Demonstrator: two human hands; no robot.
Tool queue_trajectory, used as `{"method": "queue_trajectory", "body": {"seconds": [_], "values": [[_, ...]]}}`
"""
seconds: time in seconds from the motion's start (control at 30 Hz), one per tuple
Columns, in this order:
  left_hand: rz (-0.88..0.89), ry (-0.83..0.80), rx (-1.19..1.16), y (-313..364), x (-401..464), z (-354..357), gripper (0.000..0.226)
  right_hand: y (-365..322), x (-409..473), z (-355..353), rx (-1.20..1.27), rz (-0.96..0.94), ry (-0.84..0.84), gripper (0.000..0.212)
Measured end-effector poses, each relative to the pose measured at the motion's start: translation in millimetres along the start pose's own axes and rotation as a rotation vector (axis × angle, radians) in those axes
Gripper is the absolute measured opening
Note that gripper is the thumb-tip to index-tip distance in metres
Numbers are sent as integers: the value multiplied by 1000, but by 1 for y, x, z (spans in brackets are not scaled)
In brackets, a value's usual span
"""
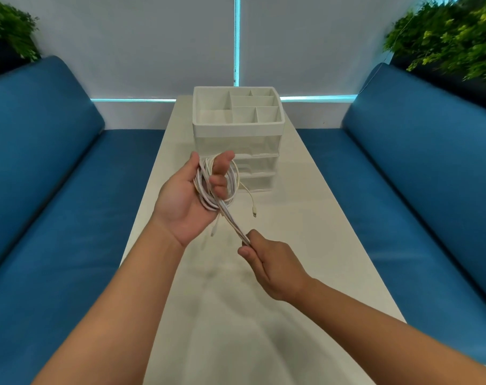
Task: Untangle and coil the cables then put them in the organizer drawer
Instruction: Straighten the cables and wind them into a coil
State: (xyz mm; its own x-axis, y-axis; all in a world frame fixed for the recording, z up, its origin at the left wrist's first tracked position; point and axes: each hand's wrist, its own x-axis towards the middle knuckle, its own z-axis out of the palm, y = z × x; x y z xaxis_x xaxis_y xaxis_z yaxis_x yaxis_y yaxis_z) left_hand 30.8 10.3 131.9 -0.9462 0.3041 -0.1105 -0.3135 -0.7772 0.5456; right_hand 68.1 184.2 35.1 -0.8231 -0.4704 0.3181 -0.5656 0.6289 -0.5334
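Several white cables point(230, 187) are looped around the fingers of my left hand point(186, 198), held palm-up above the table. A taut bundle of strands runs from the coil down-right into my right hand point(266, 259), which pinches it. One connector end point(254, 213) dangles right of the coil, and another plug point(212, 234) hangs below my left palm. Just behind the hands stands the white organizer point(237, 126), with a divided open top tray and clear drawers in front. All its drawers look closed.
A long white table point(305, 218) runs away from me, flanked by blue padded benches point(55, 190) on the left and right point(419, 176). Green plants point(453, 31) fill both upper corners. A grey wall stands behind the organizer.
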Motion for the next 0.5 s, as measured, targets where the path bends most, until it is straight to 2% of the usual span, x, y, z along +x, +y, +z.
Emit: {"method": "queue_trajectory", "body": {"seconds": [0.07, 0.23, 0.3, 0.4, 0.5], "values": [[14, 14, 6, -1, -1, 0, 51, 1, -2, 0, -23, 1, 33, 53], [-25, 2, -54, -8, -1, -6, 52, 3, -8, 5, -55, -65, 77, 26], [-39, -18, -58, -8, -1, -8, 54, 9, -7, 6, -42, -73, 56, 27], [-62, -113, -33, -6, -2, -10, 56, 15, -2, 3, 72, -31, -77, 39], [-162, -363, -115, 4, -4, -15, 57, 21, 6, -2, 349, 193, -278, 46]]}}
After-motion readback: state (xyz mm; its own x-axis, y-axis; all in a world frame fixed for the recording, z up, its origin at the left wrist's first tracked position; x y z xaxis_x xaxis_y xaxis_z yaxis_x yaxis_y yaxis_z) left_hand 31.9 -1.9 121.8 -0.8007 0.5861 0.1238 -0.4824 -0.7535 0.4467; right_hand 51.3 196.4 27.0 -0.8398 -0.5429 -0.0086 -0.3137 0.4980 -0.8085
